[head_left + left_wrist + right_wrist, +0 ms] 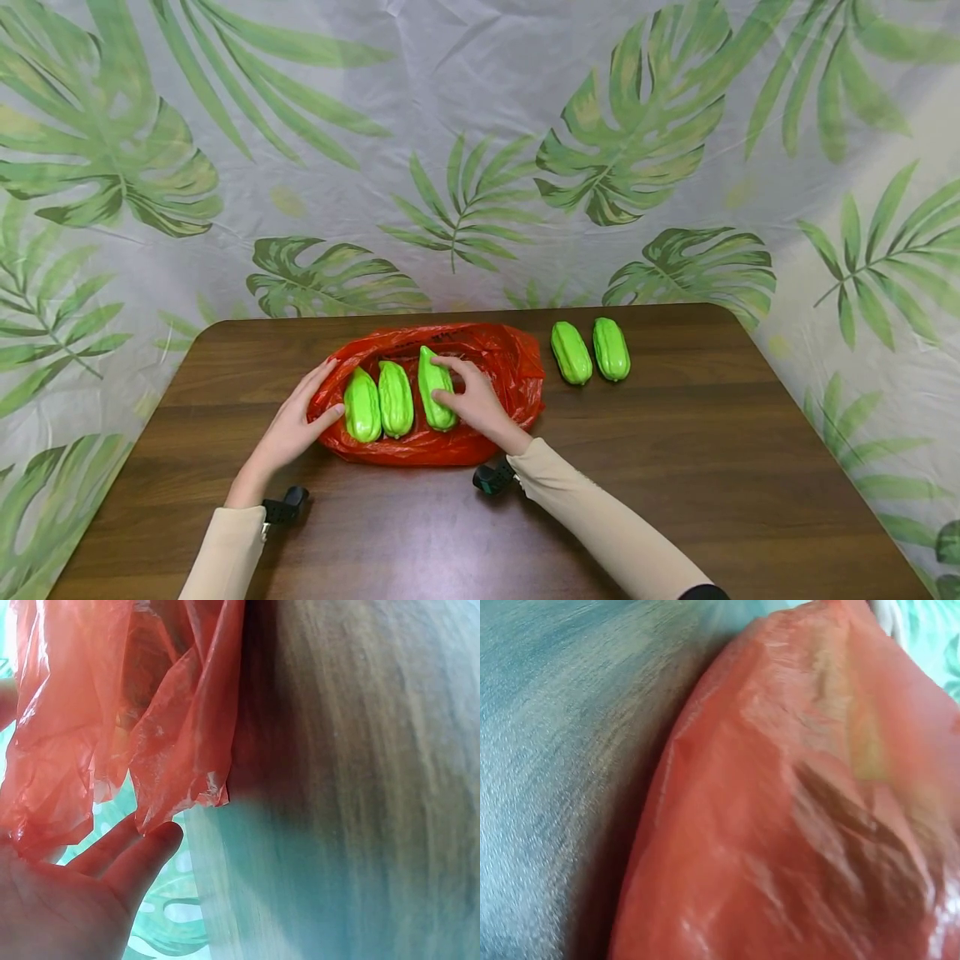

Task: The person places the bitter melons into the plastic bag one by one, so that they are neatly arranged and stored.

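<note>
An opened red plastic bag lies on the table with three bright green, ridged gourds in it. My right hand reaches over the bag and holds the rightmost gourd between thumb and fingers. Side by side to its left lie a pointed gourd and another gourd. Against the bag's left edge rests my left hand, thumb and fingers spread apart. In the left wrist view, the thumb touches the red film. Red film fills much of the right wrist view, which hides that hand.
Two more green gourds, a left one and a right one, lie on the brown wooden table right of the bag. A leaf-patterned cloth hangs behind the table. Each wrist wears a black camera.
</note>
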Tool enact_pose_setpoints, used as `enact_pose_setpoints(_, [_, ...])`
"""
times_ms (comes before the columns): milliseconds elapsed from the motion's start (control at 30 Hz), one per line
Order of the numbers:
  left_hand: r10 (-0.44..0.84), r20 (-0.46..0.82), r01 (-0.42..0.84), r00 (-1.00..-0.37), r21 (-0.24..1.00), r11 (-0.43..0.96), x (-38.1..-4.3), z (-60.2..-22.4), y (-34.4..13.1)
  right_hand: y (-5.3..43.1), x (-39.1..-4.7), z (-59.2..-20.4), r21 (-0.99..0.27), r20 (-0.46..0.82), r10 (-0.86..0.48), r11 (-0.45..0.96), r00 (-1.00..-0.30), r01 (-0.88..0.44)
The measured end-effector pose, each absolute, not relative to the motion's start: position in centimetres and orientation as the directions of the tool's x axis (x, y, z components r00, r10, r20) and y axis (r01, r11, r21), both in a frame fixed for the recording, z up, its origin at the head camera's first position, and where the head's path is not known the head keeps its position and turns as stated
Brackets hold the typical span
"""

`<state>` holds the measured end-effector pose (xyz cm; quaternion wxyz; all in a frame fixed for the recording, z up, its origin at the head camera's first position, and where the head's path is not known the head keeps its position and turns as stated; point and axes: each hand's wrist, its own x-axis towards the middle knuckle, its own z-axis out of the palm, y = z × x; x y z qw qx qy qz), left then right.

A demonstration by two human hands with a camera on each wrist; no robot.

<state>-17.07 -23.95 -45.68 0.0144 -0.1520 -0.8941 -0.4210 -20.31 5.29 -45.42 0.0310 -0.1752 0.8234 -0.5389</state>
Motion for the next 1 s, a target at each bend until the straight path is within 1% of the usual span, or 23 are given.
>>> enact_pose_setpoints(233, [0.261, 0.155, 0.285, -0.953, 0.748, 0.600, -17.0, -45.6, -23.9, 4.8, -20.2, -45.7, -0.899, 0.106, -0.334, 0.370, -0.937, -0.234])
enact_pose_setpoints(533, [0.263, 0.156, 0.288, -0.952, 0.746, 0.600, -17.1, -45.7, -23.9, 4.5, -20.0, -46.0, -0.877, 0.121, -0.355, 0.399, -0.927, -0.268])
enact_pose_setpoints(800, [0.267, 0.174, 0.305, -0.948, 0.739, 0.600, -17.0, -45.6, -24.0, 5.1, -20.1, -45.3, -0.900, 0.083, -0.345, 0.377, -0.935, -0.219])
enact_pose_setpoints(1000, [0.269, 0.189, 0.318, -0.944, 0.735, 0.599, -17.0, -45.6, -23.9, 6.3, -19.9, -44.5, -0.924, 0.097, -0.337, 0.319, -0.936, -0.211])
